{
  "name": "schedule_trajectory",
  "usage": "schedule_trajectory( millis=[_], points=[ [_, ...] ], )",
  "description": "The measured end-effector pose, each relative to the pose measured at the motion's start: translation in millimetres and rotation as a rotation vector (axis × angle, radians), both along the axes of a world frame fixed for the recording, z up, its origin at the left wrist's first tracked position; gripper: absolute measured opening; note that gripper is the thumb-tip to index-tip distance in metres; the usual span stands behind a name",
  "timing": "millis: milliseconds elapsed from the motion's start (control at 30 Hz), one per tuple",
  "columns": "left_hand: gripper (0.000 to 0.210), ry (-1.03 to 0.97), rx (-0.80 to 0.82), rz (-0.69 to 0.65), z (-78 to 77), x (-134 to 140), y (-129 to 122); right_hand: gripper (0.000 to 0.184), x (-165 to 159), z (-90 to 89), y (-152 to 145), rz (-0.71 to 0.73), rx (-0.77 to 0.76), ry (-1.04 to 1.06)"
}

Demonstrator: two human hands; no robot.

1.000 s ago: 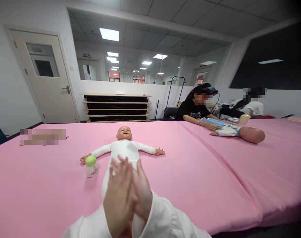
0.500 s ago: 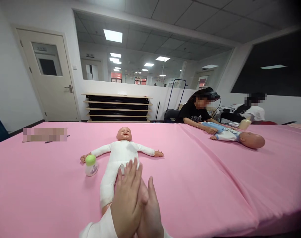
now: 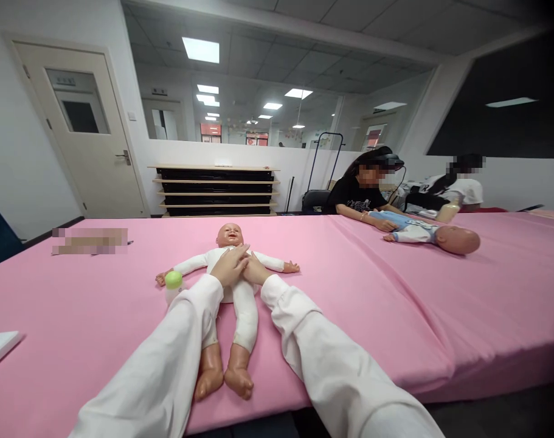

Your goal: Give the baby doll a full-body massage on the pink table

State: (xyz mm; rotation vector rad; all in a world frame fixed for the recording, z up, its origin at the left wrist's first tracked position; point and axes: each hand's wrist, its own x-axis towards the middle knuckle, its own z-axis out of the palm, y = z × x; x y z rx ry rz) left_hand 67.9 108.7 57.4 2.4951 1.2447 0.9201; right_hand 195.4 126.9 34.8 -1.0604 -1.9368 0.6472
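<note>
A baby doll (image 3: 244,313) with a white cloth body lies on its back, head away from me and bare feet toward me. Across its chest rests my left hand (image 3: 230,265), fingers stretched out and holding nothing. My right hand (image 3: 257,269) lies against the doll's chest from the other side, its fingers partly hidden where the two hands meet. It looks open too. Beside the doll's arm stands a small bottle with a green cap (image 3: 173,280), its lower part partly covered by my left sleeve.
A pink sheet (image 3: 349,304) covers the table. At the right, a co-worker (image 3: 359,194) handles a doll in blue and white clothes (image 3: 418,233), near a pale yellow bottle (image 3: 449,211). A white flat object (image 3: 0,348) lies at the left edge, a blurred-out item (image 3: 92,241) farther back.
My hands were pressed together palm to palm above the doll's lower body. They have moved forward and down onto its chest, and the view has tilted lower.
</note>
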Motion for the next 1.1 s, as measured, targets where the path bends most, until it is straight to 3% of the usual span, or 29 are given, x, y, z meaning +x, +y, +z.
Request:
schedule_trajectory(
  millis=[100, 200, 333, 467, 567, 667, 733, 800, 900, 1100],
  points=[
    [0.045, 0.127, -0.098, 0.032, -25.5, 1.5, 14.3, 0.042, -0.3, -27.5, 9.7, -0.013, -0.029, -0.026],
    [0.043, 0.193, -0.102, 0.086, -41.2, -2.6, 18.5, 0.046, 3.8, -45.1, 9.8, -0.036, -0.037, -0.090],
    [0.045, 0.140, -0.185, 0.251, -48.8, -18.1, 25.3, 0.047, 10.7, -54.4, 9.7, -0.067, -0.097, -0.195],
    [0.048, -0.036, -0.238, 0.404, -58.9, -36.3, 34.0, 0.050, 15.2, -59.1, 7.8, -0.283, -0.150, -0.170],
    [0.045, -0.103, -0.177, 0.477, -63.8, -43.9, 32.6, 0.047, 15.7, -59.7, 3.0, -0.436, -0.010, -0.079],
    [0.045, -0.128, -0.068, 0.503, -62.8, -44.2, 24.4, 0.041, 13.7, -56.7, -4.1, -0.396, 0.209, -0.016],
    [0.044, -0.103, 0.068, 0.423, -60.6, -41.2, 18.7, 0.040, 11.8, -54.2, -8.2, -0.246, 0.287, -0.038],
    [0.041, -0.038, 0.200, 0.243, -58.6, -37.1, 15.0, 0.039, 10.6, -53.0, -10.1, -0.094, 0.319, -0.078],
    [0.039, 0.049, 0.259, 0.011, -56.5, -31.8, 14.3, 0.039, 11.8, -55.0, -7.2, 0.014, 0.301, -0.115],
    [0.046, 0.118, 0.090, -0.015, -56.5, -29.7, 21.2, 0.047, 17.7, -63.5, 5.0, 0.022, 0.206, -0.158]
  ],
)
